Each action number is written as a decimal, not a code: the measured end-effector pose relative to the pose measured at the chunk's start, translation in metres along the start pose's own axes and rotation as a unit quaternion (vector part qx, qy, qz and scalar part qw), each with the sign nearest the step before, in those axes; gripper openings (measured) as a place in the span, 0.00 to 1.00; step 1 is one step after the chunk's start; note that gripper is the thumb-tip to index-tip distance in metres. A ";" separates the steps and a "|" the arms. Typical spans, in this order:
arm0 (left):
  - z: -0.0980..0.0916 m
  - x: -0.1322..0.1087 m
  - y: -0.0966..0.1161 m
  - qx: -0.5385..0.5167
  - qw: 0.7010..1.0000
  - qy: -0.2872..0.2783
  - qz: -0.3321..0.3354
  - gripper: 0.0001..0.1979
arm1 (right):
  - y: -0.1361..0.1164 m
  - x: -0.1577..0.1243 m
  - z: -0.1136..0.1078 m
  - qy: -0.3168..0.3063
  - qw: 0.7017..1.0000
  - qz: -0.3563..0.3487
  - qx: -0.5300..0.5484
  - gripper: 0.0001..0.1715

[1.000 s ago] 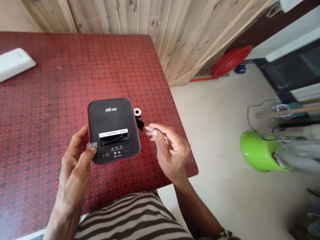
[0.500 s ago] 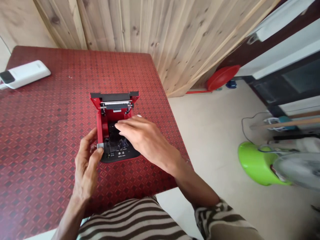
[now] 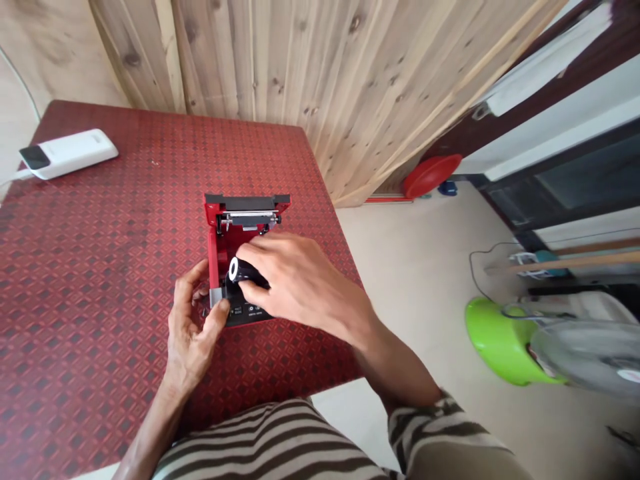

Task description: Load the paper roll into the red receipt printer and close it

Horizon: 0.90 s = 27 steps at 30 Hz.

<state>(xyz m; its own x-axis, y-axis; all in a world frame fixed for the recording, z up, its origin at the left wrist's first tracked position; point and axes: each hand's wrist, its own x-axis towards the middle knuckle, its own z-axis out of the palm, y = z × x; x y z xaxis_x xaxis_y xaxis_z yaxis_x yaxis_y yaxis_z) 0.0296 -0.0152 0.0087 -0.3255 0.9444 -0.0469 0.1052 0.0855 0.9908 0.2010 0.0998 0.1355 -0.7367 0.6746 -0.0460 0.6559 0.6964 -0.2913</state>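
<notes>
A small red and black printer (image 3: 214, 260) sits on the table with its lid (image 3: 247, 203) raised at the back, showing a roller inside the lid. My left hand (image 3: 193, 320) grips the printer's left side, thumb on the front corner beside a grey piece (image 3: 216, 295). Pinched between the thumb and fingers of my right hand (image 3: 300, 283) is a black roll (image 3: 245, 271) with a white ring at its end. The roll lies over the printer's open bay; whether it touches the inside is hidden by my hand. Small buttons and white print mark the front panel (image 3: 250, 313).
A white power bank (image 3: 75, 153) with a dark end and a cable lies at the table's (image 3: 100, 233) far left. Wooden panelling (image 3: 270, 60) rises behind. On the floor to the right are a green bucket-like container (image 3: 493, 340) and a red basin (image 3: 431, 175).
The black roll is now gripped in my right hand, its white end showing; earlier that hand lay flat over dark shiny material in the bay. The whole view has shifted slightly.
</notes>
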 end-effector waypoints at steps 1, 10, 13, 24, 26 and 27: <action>0.000 0.000 0.001 0.000 1.000 0.001 0.000 0.37 | 0.003 -0.014 -0.004 0.055 0.997 -0.001 0.045 0.08; -0.001 0.004 0.001 -0.007 0.999 0.018 0.040 0.34 | 0.055 -0.134 0.057 0.266 0.853 0.197 0.402 0.17; -0.004 0.005 -0.006 -0.019 0.998 0.022 0.055 0.33 | 0.050 -0.131 0.093 0.242 0.860 0.222 0.391 0.16; -0.008 0.007 -0.014 -0.017 0.998 0.011 0.060 0.29 | 0.058 -0.110 0.116 0.178 0.898 0.128 0.381 0.29; -0.009 0.006 -0.012 -0.012 0.998 0.007 0.060 0.29 | 0.066 -0.119 0.105 0.172 0.892 0.150 0.390 0.31; -0.009 0.006 -0.012 -0.010 0.998 0.005 0.058 0.29 | 0.071 -0.120 0.099 0.181 0.888 0.163 0.389 0.28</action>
<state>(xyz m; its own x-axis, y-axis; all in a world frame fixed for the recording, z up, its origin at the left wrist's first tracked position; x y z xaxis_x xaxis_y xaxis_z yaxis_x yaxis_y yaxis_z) 0.0179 -0.0136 -0.0020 -0.3217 0.9444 0.0685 0.1241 -0.0297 0.9918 0.3199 0.0440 0.0260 -0.3355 0.9418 0.0195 0.4083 0.1641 -0.8980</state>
